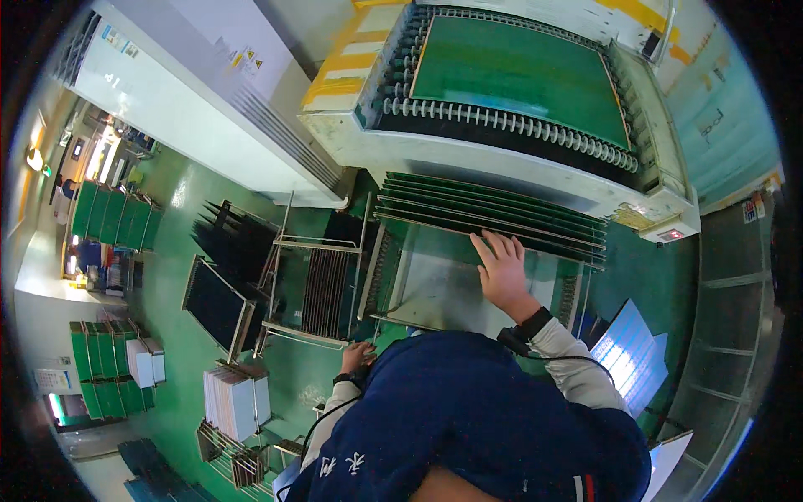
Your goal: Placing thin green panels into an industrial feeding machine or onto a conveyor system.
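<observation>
My right hand [504,272] reaches forward with its fingers spread, holding nothing. Its fingertips overlap the front edge of a row of thin green panels [493,211]; whether they touch it I cannot tell. The panels stand side by side in a metal rack [365,280] in front of me, with bare space on its near side. Low at the rack's near left corner is my left hand [358,357], close to my body. Its fingers are small and partly hidden, so their grip does not show.
Beyond the rack stands a roller conveyor machine [330,105] with a large green board [510,71] on its rollers. Left are a wheeled rack [326,293], a rack of dark panels [219,305] and stacked white boards [237,402]. Shiny pale sheets [629,356] lean at right.
</observation>
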Tool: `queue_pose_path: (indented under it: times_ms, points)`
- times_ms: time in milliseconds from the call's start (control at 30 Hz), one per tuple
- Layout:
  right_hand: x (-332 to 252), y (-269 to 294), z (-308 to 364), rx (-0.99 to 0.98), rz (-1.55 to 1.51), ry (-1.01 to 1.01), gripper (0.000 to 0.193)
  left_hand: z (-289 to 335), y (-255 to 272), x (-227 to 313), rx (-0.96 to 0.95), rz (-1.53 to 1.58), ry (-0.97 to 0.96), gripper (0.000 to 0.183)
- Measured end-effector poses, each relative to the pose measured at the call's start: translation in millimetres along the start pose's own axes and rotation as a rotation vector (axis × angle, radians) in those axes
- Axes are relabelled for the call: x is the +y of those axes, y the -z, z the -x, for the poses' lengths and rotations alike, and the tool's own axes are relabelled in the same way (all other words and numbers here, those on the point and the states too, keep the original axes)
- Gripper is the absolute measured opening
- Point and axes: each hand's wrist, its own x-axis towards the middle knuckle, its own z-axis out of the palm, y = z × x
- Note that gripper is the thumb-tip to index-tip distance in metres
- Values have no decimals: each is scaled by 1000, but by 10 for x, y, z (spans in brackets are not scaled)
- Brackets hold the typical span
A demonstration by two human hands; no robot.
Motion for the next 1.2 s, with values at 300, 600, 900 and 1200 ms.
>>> queue_pose_path:
  times_ms: [300,600,900,1200]
  points:
    - [-35,-18,27,-16,-10,17,43,39,-33,-27,14,41,59,26]
    - [-55,-8,79,-60,-59,53,45,15,25,-179,-47,66,28,29]
    - [-29,-39,138,-67,-29,124,35,101,-74,-340,-65,65,28,32]
    - [40,-22,-4,-42,-85,167,38,150,-204,-388,57,33,122,31]
